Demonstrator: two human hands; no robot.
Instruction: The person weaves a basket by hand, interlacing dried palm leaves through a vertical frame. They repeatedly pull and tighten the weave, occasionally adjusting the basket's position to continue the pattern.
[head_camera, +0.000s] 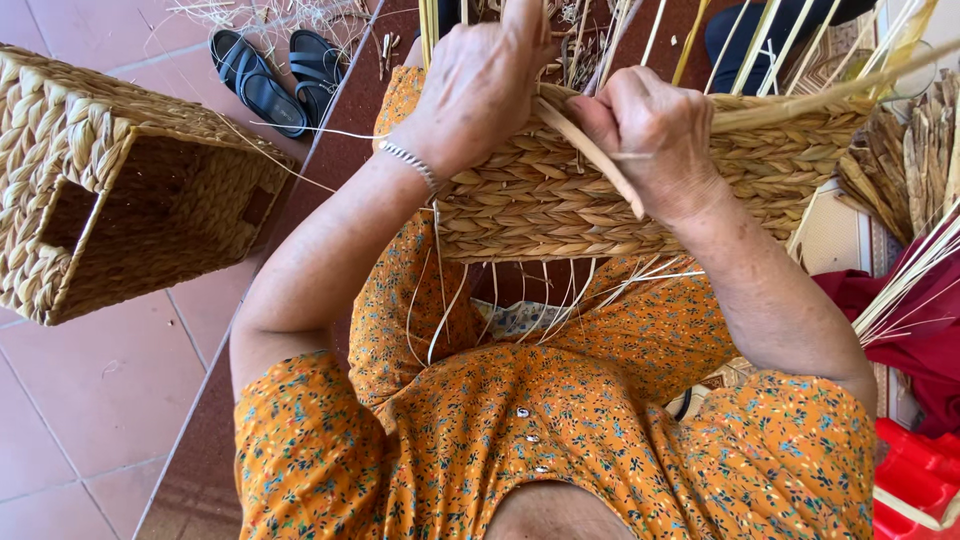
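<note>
Basket weaving (560, 200), half-finished, rests on the person's lap in the orange dress. At far left a finished woven box (110, 190) lies on the tiled floor (100, 400), sandals (275, 75) behind it. Left hand (480, 80) grips the basket's rim; right hand (650, 140) pinches a flat straw strand (590, 155).

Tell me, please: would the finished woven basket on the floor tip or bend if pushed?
The finished woven basket lies on its side, flat, so it probably slides rather than rolls. Its thick braided walls look stiff. Hollow, it seems light.
</note>
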